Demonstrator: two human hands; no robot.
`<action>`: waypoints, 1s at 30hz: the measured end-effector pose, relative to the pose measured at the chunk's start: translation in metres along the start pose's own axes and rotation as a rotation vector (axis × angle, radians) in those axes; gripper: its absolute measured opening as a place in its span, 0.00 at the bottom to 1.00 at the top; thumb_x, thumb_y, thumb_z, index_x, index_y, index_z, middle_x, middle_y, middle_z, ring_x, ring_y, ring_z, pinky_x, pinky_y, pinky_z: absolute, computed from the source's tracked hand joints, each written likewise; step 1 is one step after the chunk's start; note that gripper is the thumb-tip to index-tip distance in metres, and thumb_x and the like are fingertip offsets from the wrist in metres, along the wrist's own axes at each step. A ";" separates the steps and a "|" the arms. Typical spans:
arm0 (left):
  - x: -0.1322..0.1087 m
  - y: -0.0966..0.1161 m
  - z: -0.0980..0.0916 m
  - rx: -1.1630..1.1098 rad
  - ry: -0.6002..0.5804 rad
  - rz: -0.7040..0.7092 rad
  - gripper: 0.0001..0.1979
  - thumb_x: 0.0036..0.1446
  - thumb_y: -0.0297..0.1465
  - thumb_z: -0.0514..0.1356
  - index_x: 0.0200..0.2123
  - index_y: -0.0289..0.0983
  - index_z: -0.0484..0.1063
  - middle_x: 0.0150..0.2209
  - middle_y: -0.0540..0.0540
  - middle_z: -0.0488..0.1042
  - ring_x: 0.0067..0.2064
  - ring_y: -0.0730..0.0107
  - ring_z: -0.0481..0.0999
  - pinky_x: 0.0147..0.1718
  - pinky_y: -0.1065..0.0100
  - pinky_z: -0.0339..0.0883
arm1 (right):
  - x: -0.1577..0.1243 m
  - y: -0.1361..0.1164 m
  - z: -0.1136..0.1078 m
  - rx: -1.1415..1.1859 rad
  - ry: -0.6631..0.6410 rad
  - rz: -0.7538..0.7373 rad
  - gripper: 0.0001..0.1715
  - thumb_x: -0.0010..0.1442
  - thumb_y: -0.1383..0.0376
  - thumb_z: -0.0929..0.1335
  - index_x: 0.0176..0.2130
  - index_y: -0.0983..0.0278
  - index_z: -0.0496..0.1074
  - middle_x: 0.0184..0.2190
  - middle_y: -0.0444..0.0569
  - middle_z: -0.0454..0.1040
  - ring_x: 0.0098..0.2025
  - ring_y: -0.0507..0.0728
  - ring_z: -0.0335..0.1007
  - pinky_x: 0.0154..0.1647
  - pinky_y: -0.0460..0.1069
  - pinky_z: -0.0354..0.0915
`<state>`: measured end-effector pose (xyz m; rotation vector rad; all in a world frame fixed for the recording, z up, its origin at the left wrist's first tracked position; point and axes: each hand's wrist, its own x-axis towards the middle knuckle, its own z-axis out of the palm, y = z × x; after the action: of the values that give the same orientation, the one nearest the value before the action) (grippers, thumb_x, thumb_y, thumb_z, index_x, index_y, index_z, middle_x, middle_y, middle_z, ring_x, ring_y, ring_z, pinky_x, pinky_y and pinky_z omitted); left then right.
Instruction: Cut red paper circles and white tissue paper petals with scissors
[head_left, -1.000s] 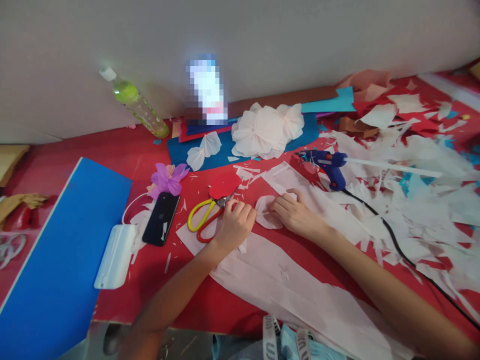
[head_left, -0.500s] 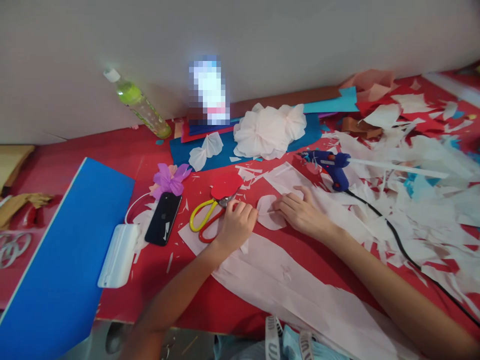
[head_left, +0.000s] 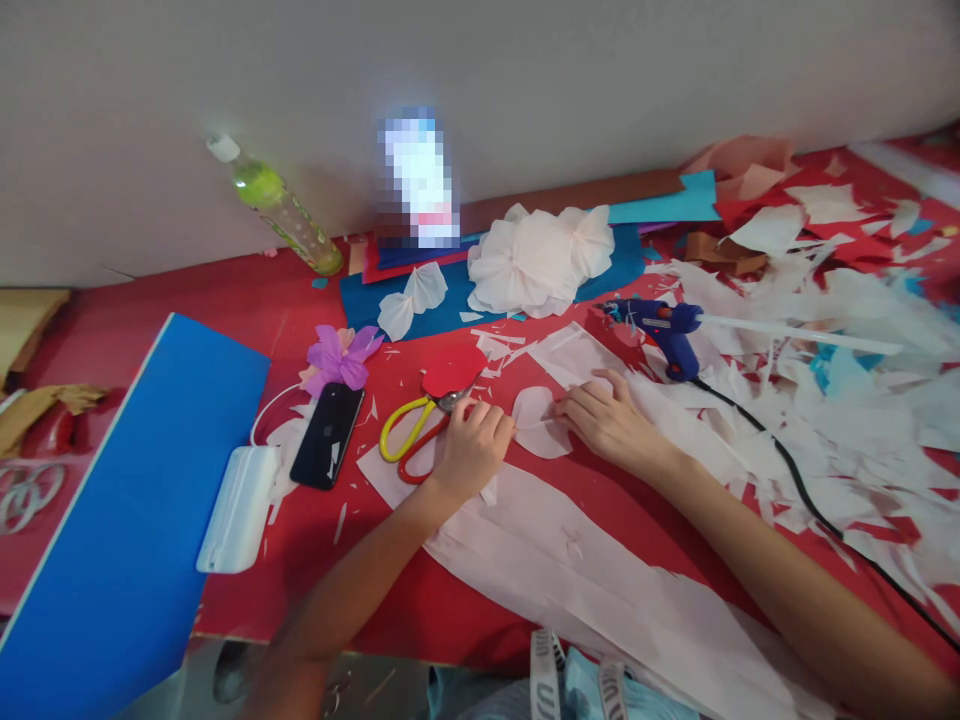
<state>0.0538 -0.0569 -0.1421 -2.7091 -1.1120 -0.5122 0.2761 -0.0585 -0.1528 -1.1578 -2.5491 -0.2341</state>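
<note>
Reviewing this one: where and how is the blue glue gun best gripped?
The glue gun is probably best taken by its handle, from the near right: the handle juts to the near side, cord trailing from its end, while the nozzle points left.

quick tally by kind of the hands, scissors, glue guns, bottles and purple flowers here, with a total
Hands: 2, left hand and right hand
Scissors: 1 pair
Glue gun: 1
Bottle: 1
Purple flower: 1
Total: 6
</note>
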 end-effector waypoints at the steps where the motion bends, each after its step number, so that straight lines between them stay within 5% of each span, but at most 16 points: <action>1: 0.000 0.001 0.000 -0.003 0.000 -0.013 0.08 0.60 0.27 0.52 0.27 0.36 0.66 0.25 0.49 0.67 0.33 0.66 0.65 0.41 0.60 0.58 | 0.001 -0.001 -0.001 0.004 0.021 0.018 0.13 0.64 0.68 0.58 0.34 0.65 0.70 0.30 0.48 0.72 0.34 0.55 0.62 0.54 0.57 0.49; 6: 0.000 0.005 -0.001 -0.020 0.010 -0.084 0.09 0.59 0.27 0.53 0.26 0.36 0.65 0.25 0.49 0.68 0.32 0.67 0.65 0.41 0.60 0.58 | 0.006 -0.009 -0.003 0.047 0.092 0.015 0.10 0.64 0.68 0.60 0.33 0.65 0.69 0.29 0.47 0.72 0.33 0.54 0.62 0.52 0.55 0.51; 30: -0.003 0.002 -0.003 -0.079 -0.015 -0.059 0.07 0.57 0.25 0.53 0.28 0.36 0.69 0.26 0.48 0.69 0.33 0.67 0.65 0.41 0.60 0.57 | 0.006 -0.019 0.004 0.155 -0.029 0.001 0.12 0.64 0.70 0.58 0.33 0.65 0.68 0.31 0.47 0.71 0.35 0.54 0.61 0.51 0.56 0.46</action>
<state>0.0527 -0.0610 -0.1407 -2.7592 -1.2033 -0.5567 0.2571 -0.0658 -0.1542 -1.1116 -2.5398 -0.0190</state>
